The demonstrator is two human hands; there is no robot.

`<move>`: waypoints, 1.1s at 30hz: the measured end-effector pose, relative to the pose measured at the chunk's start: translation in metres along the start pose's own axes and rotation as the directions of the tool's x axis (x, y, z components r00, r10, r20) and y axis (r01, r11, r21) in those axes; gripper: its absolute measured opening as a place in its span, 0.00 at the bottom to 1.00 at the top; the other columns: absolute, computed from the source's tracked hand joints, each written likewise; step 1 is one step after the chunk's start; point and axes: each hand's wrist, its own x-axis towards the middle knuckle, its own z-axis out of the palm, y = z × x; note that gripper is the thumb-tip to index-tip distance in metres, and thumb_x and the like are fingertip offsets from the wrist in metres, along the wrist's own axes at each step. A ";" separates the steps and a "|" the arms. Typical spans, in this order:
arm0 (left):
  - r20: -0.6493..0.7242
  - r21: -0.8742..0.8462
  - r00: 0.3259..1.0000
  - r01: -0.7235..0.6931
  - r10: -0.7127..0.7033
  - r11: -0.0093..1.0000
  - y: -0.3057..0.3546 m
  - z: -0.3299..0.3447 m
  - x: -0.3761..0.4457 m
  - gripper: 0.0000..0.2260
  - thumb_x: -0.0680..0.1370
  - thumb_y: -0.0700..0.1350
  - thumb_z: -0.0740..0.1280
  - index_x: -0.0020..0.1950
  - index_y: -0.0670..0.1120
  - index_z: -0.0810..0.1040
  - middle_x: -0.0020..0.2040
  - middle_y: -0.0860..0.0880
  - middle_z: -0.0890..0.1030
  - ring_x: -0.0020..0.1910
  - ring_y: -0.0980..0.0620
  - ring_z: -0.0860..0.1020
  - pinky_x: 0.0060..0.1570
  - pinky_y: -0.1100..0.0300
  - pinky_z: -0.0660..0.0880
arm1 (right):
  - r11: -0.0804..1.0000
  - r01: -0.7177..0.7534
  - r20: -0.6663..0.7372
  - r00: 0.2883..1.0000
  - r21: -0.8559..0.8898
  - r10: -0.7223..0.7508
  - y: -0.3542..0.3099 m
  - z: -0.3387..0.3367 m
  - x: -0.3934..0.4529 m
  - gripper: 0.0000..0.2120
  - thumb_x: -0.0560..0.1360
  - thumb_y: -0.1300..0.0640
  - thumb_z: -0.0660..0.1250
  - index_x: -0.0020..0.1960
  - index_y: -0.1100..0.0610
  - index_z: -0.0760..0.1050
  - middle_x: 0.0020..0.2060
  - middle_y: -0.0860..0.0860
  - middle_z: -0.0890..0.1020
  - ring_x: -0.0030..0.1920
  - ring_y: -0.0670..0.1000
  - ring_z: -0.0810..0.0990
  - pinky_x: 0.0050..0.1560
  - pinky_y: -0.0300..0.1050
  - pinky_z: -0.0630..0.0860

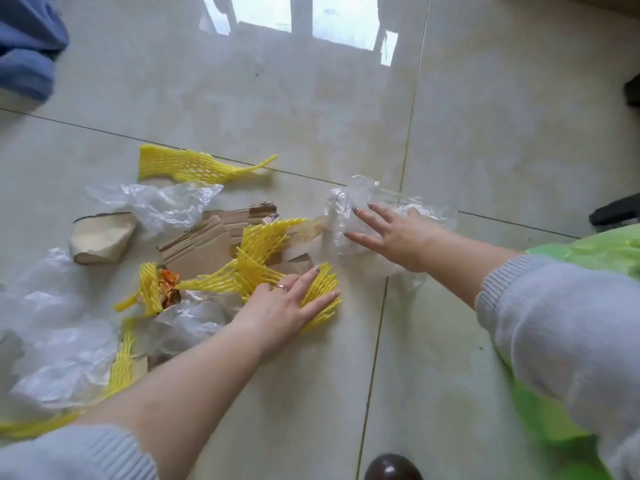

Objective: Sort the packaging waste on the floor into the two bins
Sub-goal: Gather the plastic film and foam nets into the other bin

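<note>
Packaging waste lies scattered on the glossy tiled floor. My left hand (287, 303) rests with straight fingers on a yellow foam net (323, 299) at the pile's right edge. My right hand (391, 233) lies flat with spread fingers on a crumpled clear plastic wrap (349, 199). More yellow foam nets (194, 166) lie across torn brown cardboard (201, 244). A crumpled brown paper piece (100, 242) sits at the left. Clear plastic bags (162, 206) spread over the left side, one large one (59, 341) near my left arm. An orange wrapper (168, 284) peeks out among the nets.
A green plastic bag (588, 251), perhaps lining a bin, shows at the right edge behind my right sleeve. Blue fabric (27, 46) lies at the top left. Dark objects (616, 209) sit at the right edge. A dark shoe tip (393, 467) is at the bottom.
</note>
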 end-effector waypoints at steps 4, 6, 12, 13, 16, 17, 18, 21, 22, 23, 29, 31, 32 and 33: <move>-0.064 0.030 0.997 -0.029 0.030 0.999 -0.003 0.008 0.008 0.34 0.77 0.38 0.60 0.76 0.56 0.47 0.77 0.39 0.50 0.71 0.39 0.61 0.52 0.51 0.71 | 0.998 0.026 0.030 0.999 0.062 -0.028 0.008 0.005 0.007 0.44 0.73 0.64 0.65 0.76 0.46 0.39 0.76 0.57 0.41 0.76 0.59 0.47 0.63 0.54 0.71; -0.166 0.024 0.982 -0.081 0.084 0.996 -0.008 0.014 0.010 0.31 0.68 0.40 0.72 0.69 0.52 0.68 0.68 0.36 0.70 0.58 0.37 0.76 0.38 0.53 0.74 | 0.995 0.013 -0.003 1.000 0.103 -0.013 0.013 0.006 0.006 0.42 0.72 0.64 0.65 0.76 0.47 0.44 0.75 0.59 0.48 0.73 0.60 0.55 0.59 0.53 0.72; -0.295 -0.025 0.949 -0.122 0.110 0.992 -0.013 0.021 0.005 0.10 0.65 0.42 0.66 0.46 0.49 0.78 0.47 0.45 0.80 0.40 0.43 0.79 0.25 0.58 0.73 | 0.948 -0.080 -0.072 0.992 0.307 0.107 0.005 0.021 0.001 0.23 0.76 0.64 0.58 0.69 0.53 0.59 0.61 0.56 0.66 0.57 0.59 0.72 0.41 0.47 0.66; -0.331 -0.059 0.939 -0.118 0.093 0.991 -0.014 0.021 0.004 0.10 0.67 0.42 0.60 0.44 0.48 0.78 0.46 0.45 0.80 0.40 0.43 0.79 0.25 0.57 0.74 | 0.934 -0.102 -0.080 0.987 0.343 0.138 0.001 0.026 0.000 0.21 0.75 0.64 0.58 0.67 0.54 0.61 0.60 0.57 0.67 0.56 0.58 0.73 0.41 0.46 0.64; -0.399 -0.190 0.916 -0.115 0.030 0.975 -0.017 0.021 -0.002 0.13 0.67 0.42 0.55 0.45 0.47 0.77 0.47 0.44 0.81 0.41 0.42 0.79 0.28 0.54 0.77 | 0.888 -0.163 -0.096 0.970 0.430 0.224 -0.014 0.038 -0.003 0.16 0.75 0.61 0.59 0.63 0.57 0.65 0.56 0.57 0.70 0.54 0.57 0.74 0.41 0.44 0.63; -0.414 -0.238 0.910 -0.112 0.003 0.965 -0.018 0.019 -0.006 0.13 0.67 0.42 0.55 0.46 0.48 0.76 0.48 0.44 0.81 0.41 0.41 0.80 0.30 0.54 0.78 | 0.869 -0.181 -0.094 0.964 0.461 0.250 -0.019 0.042 -0.004 0.15 0.76 0.60 0.59 0.63 0.56 0.65 0.55 0.57 0.71 0.54 0.57 0.74 0.41 0.44 0.64; -0.432 -0.287 0.902 -0.109 -0.027 0.952 -0.018 0.017 -0.009 0.12 0.67 0.42 0.56 0.47 0.48 0.74 0.49 0.45 0.81 0.42 0.42 0.80 0.32 0.54 0.79 | 0.842 -0.201 -0.087 0.956 0.500 0.280 -0.023 0.044 -0.004 0.15 0.76 0.59 0.59 0.62 0.56 0.66 0.55 0.56 0.72 0.54 0.57 0.74 0.41 0.45 0.65; -0.472 -0.396 0.874 -0.091 -0.118 0.914 -0.020 0.009 -0.019 0.14 0.66 0.39 0.61 0.50 0.49 0.74 0.51 0.45 0.81 0.44 0.42 0.81 0.38 0.57 0.78 | 0.777 -0.232 -0.119 0.923 0.585 0.365 -0.031 0.049 -0.006 0.12 0.76 0.55 0.59 0.59 0.54 0.70 0.54 0.55 0.74 0.56 0.58 0.74 0.49 0.47 0.72; -0.481 -0.423 0.865 -0.086 -0.144 0.902 -0.021 0.007 -0.021 0.16 0.65 0.37 0.63 0.50 0.49 0.74 0.52 0.45 0.80 0.45 0.42 0.81 0.39 0.57 0.78 | 0.755 -0.227 -0.143 0.910 0.616 0.390 -0.034 0.049 -0.007 0.12 0.76 0.54 0.59 0.59 0.54 0.72 0.54 0.54 0.75 0.56 0.58 0.73 0.51 0.47 0.72; -0.489 -0.453 0.855 -0.078 -0.174 0.888 -0.022 0.005 -0.023 0.16 0.65 0.37 0.64 0.51 0.51 0.73 0.53 0.45 0.80 0.47 0.42 0.80 0.41 0.56 0.77 | 0.714 -0.212 -0.162 0.895 0.667 0.416 -0.038 0.048 -0.009 0.12 0.77 0.53 0.59 0.58 0.54 0.74 0.55 0.54 0.75 0.56 0.58 0.74 0.51 0.47 0.72; -0.552 -0.540 0.763 -0.020 -0.336 0.841 -0.025 -0.015 -0.044 0.13 0.71 0.47 0.55 0.51 0.49 0.73 0.52 0.42 0.76 0.49 0.39 0.77 0.46 0.50 0.76 | 0.479 -0.108 -0.215 0.794 0.871 0.568 -0.052 0.024 -0.042 0.12 0.78 0.54 0.59 0.51 0.60 0.77 0.49 0.55 0.72 0.47 0.59 0.76 0.42 0.43 0.67; -0.551 -0.566 0.737 0.013 -0.391 0.824 -0.025 -0.025 -0.054 0.18 0.71 0.50 0.54 0.52 0.44 0.76 0.53 0.42 0.75 0.50 0.39 0.75 0.47 0.49 0.75 | 0.422 -0.064 -0.229 0.762 0.904 0.606 -0.051 0.012 -0.057 0.12 0.77 0.56 0.60 0.49 0.63 0.78 0.50 0.56 0.72 0.48 0.59 0.76 0.44 0.43 0.67; -0.554 -0.575 0.722 0.027 -0.413 0.818 -0.024 -0.031 -0.060 0.19 0.70 0.52 0.54 0.52 0.42 0.75 0.54 0.42 0.74 0.50 0.39 0.75 0.47 0.48 0.75 | 0.384 -0.048 -0.221 0.748 0.922 0.626 -0.051 0.005 -0.066 0.13 0.76 0.55 0.59 0.48 0.64 0.78 0.51 0.56 0.73 0.49 0.58 0.76 0.44 0.43 0.66; -0.563 -0.579 0.706 0.033 -0.429 0.814 -0.022 -0.039 -0.068 0.20 0.70 0.53 0.54 0.52 0.42 0.75 0.53 0.42 0.74 0.49 0.40 0.74 0.46 0.48 0.75 | 0.342 -0.046 -0.199 0.735 0.939 0.648 -0.050 -0.004 -0.076 0.16 0.74 0.53 0.58 0.47 0.64 0.77 0.50 0.56 0.74 0.49 0.57 0.75 0.43 0.42 0.64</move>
